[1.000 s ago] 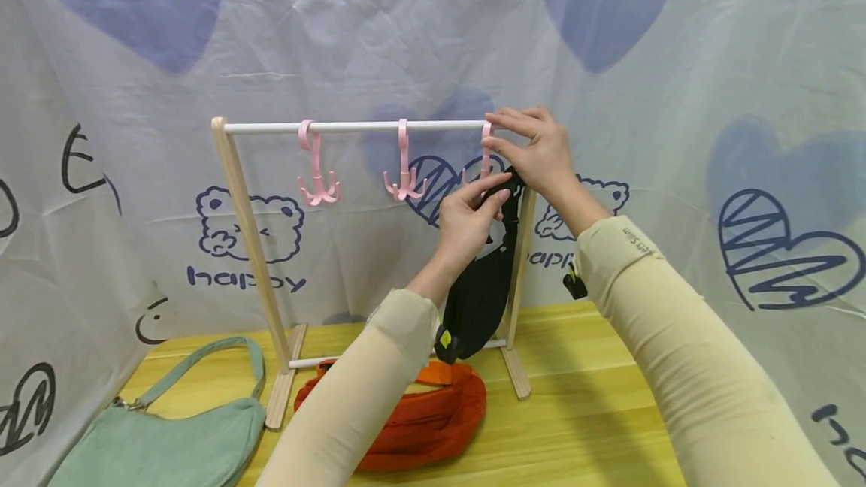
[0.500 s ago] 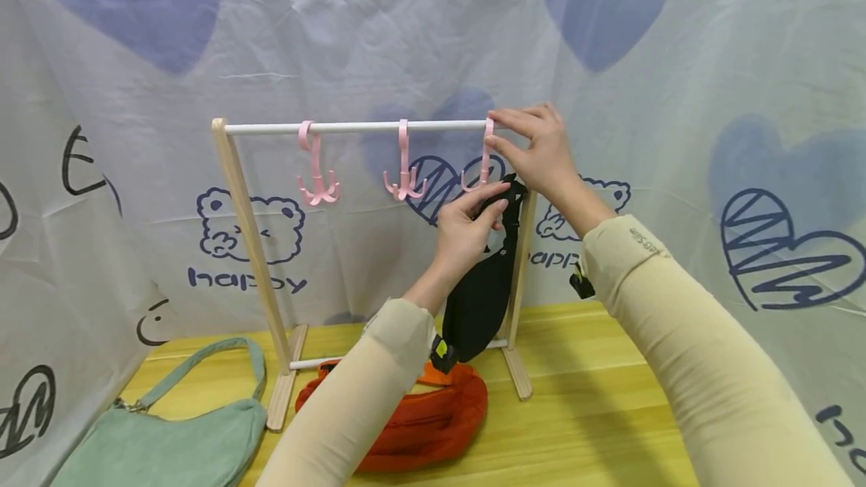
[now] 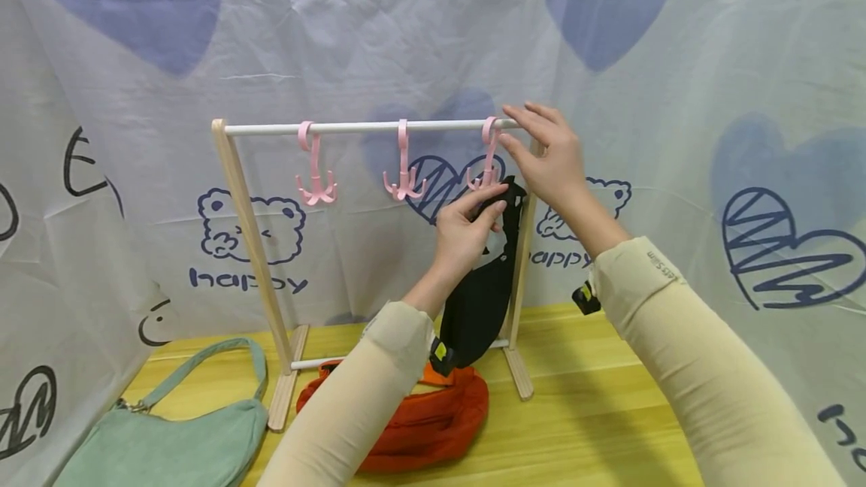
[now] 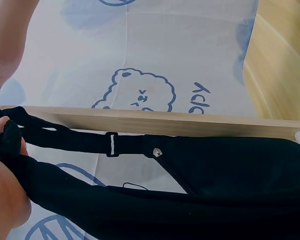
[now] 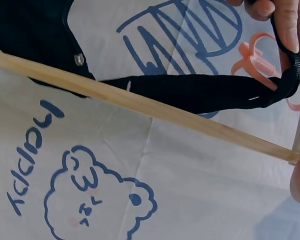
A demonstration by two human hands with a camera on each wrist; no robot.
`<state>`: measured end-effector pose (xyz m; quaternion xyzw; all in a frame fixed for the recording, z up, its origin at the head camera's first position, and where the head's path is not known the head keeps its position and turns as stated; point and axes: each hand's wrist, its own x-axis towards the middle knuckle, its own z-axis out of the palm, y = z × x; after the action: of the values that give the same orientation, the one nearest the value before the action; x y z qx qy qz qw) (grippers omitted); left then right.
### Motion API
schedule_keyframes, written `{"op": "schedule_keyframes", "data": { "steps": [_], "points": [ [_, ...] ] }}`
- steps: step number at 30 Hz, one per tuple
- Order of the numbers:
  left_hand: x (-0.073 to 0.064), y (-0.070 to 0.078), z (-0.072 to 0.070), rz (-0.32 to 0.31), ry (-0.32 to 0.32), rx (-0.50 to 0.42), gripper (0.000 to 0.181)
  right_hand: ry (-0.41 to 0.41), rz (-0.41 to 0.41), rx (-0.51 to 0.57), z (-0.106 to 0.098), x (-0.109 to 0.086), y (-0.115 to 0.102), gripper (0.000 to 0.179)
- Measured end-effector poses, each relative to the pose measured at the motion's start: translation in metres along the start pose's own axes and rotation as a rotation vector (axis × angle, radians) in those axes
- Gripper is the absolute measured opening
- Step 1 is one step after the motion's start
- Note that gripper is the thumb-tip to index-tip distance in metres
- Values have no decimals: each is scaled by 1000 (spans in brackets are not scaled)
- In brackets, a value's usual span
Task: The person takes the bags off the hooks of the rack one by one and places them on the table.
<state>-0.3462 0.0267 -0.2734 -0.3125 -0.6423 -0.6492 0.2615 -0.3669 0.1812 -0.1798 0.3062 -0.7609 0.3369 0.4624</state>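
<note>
My left hand (image 3: 463, 228) pinches the strap (image 4: 50, 135) of a black bag (image 3: 476, 307) beside the right-hand pink hook (image 3: 490, 152). In the right wrist view the strap (image 5: 210, 92) is looped over a prong of that hook (image 5: 257, 62), and the left fingers still hold it. The bag hangs down beside the rack's right post. Up at the right end of the white rod (image 3: 352, 127), my right hand (image 3: 549, 156) has its fingers extended, just right of the hook's top. It holds nothing, and whether a fingertip touches the rod is unclear.
Two more pink hooks, a left one (image 3: 316, 171) and a middle one (image 3: 404, 164), hang from the rod. A green shoulder bag (image 3: 169, 442) lies at the table's left. Below the rack lies a red-orange bag (image 3: 433, 423), partly behind my left sleeve. A printed cloth (image 3: 379, 36) stands behind.
My right hand has let go of the hook's top and moved a little right. The hook now tilts, its curl turned sideways. My left hand has dropped slightly with the strap.
</note>
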Motion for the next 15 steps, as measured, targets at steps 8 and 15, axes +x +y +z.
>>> {"op": "schedule_keyframes", "data": {
  "steps": [8,15],
  "points": [
    [-2,0,-2,-13,2,-10,29,102,-44,100,-4,-25,2,37],
    [-4,1,-3,-14,4,-11,28,80,51,190,-2,-53,7,36]
  ]
}}
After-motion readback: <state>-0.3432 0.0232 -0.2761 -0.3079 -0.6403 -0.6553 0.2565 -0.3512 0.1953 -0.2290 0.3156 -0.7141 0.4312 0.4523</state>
